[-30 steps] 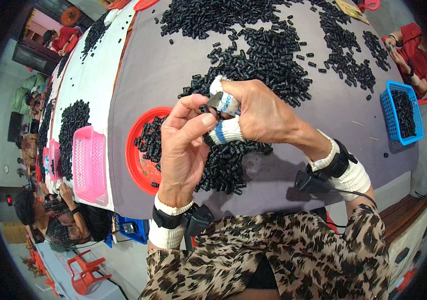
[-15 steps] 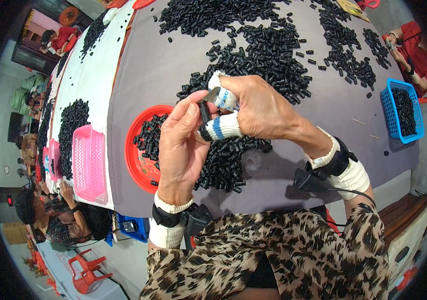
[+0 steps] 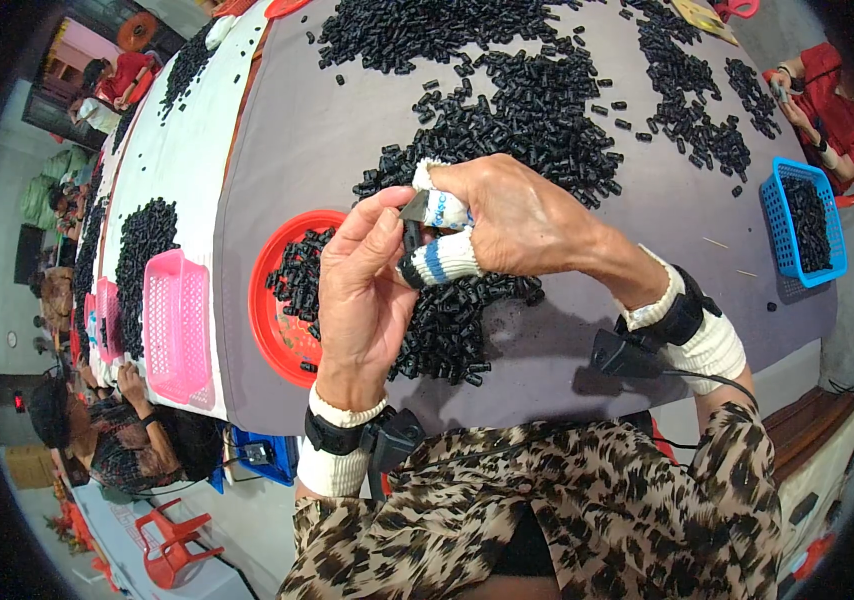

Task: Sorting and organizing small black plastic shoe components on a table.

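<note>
Moves the right hand (image 3: 517, 215) slightly lower and left since half a second ago, bringing the small blade (image 3: 414, 206) down to the upper end of the black tube (image 3: 411, 237); keeps the left hand (image 3: 359, 278) almost in place. Shows, from far left, a co-worker (image 3: 122, 440) in a dark cap and patterned clothing, then a heap of black pieces (image 3: 147, 235) and the pink basket (image 3: 177, 330) on the white-covered tabletop (image 3: 202, 140). Continues with the round red tray (image 3: 259, 300) on the grey-covered tabletop (image 3: 297, 140), partly filled with more such pieces. Overlaps that tray's right side with the left hand, cuffed in white knit (image 3: 334, 472) under a black strap (image 3: 332, 436). Pinches the black tube between left thumb and fingers, roughly upright, raised above the tabletop, partly hidden by the blade. Grips the small blade in the right hand, bending two fingers in white knit covers (image 3: 455, 252) close about the tube; cannot tell the exact contact between edge and tube. Spreads, beyond the hands, into a large pile (image 3: 537, 130) of black pieces. Ends at right with thin sticks (image 3: 715, 243), the blue basket (image 3: 777, 220) holding further pieces, and a second co-worker (image 3: 847, 110) in red.
</note>
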`<state>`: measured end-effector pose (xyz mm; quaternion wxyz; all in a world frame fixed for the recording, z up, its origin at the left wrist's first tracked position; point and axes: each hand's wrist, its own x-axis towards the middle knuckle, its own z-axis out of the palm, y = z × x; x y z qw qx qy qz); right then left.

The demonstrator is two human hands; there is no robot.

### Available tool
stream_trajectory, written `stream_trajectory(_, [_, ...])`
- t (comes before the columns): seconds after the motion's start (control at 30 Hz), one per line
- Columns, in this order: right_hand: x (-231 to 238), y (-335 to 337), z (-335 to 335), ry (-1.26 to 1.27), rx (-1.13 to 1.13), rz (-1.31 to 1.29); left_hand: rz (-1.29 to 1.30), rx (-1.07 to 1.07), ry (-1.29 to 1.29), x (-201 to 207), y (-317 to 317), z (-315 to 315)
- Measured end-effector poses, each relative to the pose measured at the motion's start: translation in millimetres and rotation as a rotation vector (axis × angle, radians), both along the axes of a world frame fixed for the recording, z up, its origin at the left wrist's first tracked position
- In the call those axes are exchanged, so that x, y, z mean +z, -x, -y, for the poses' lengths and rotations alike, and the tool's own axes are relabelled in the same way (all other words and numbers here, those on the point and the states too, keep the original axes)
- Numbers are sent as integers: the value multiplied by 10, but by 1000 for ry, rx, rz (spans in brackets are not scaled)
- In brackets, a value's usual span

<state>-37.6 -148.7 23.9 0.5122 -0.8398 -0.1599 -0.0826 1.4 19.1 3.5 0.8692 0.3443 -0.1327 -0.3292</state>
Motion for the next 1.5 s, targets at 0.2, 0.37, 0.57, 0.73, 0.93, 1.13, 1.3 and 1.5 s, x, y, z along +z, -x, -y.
stream_trajectory(0.2, [-20, -10, -5, 24, -3, -22, 48, 48, -60, 5, 2, -2])
stream_trajectory(0.37, [-56, -31, -6, 39, -2, 9, 71, 92, -118, 49, 33, 18])
stream_trajectory(0.57, [-32, -6, -8, 22, -10, 12, 77, 77, -117, 35, 23, 22])
stream_trajectory(0.73, [-49, -9, -6, 79, 29, -56, 83, 84, -121, 30, 24, 10])
stream_trajectory(0.93, [-52, 15, -23, 44, 6, -77, 58, 75, -113, 17, 9, 21])
stream_trajectory(1.13, [-11, 29, -28, -130, -73, -54, -105, 48, -18, 38, 6, 75])
stream_trajectory(1.3, [-47, 9, -66, -127, -85, 17, -40, 18, -96, 10, -35, 23])
stream_trajectory(1.5, [-83, -10, -90, -116, -100, 27, -133, 35, 6, -15, 8, -6])
